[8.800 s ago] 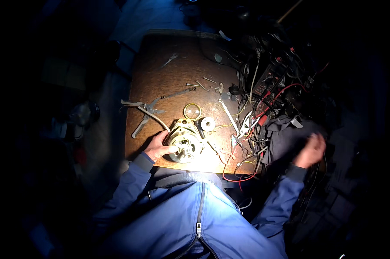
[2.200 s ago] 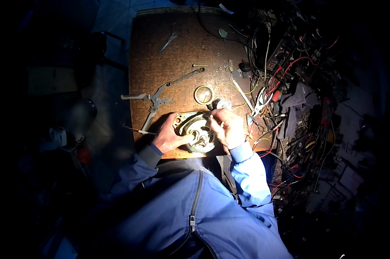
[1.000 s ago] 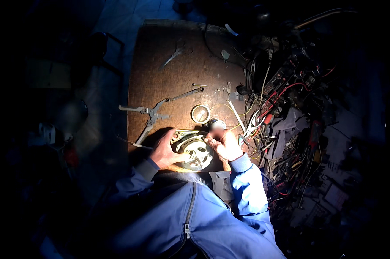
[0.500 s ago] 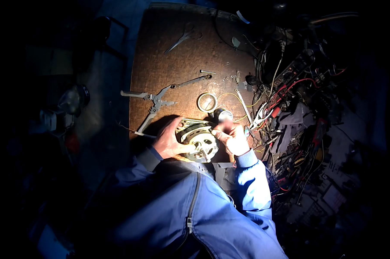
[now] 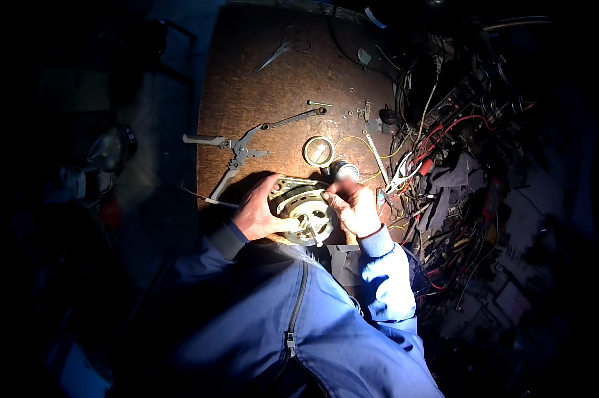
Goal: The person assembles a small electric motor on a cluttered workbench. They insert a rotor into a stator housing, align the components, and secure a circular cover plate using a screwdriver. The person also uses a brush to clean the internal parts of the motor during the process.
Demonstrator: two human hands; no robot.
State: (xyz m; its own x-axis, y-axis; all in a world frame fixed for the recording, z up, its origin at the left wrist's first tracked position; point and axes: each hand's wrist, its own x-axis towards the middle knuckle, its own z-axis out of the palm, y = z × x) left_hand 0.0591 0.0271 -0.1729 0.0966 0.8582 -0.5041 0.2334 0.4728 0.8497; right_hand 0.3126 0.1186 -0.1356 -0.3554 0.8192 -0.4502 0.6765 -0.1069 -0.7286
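- A brown wooden table (image 5: 239, 93) catches the light in a dark room; a heap of wires (image 5: 472, 123) crowds its right side.
- Near the table's front edge, close to the person's body, is a round, pale metal housing (image 5: 322, 217) with openings in its face and a short shaft pointing toward the person.
- The left hand (image 5: 256, 211) is curved around the housing's left side, thumb over the face, gripping it.
- The right hand (image 5: 358, 209) is at the housing's upper right, fingers bent and thumb drawn in close to them; blur hides whether anything small is pinched there.
- Just beyond that hand is a small spool (image 5: 347, 172), with a yellowish ring (image 5: 305, 155) beside it.
- Farther left lie an opened multi-tool (image 5: 239, 150) and a wrench (image 5: 291, 121).
- A bolt (image 5: 320, 103) lies just past the wrench, and scissors (image 5: 273, 57) lie toward the far end.
- White-handled pliers (image 5: 399, 180) rest by the wires.
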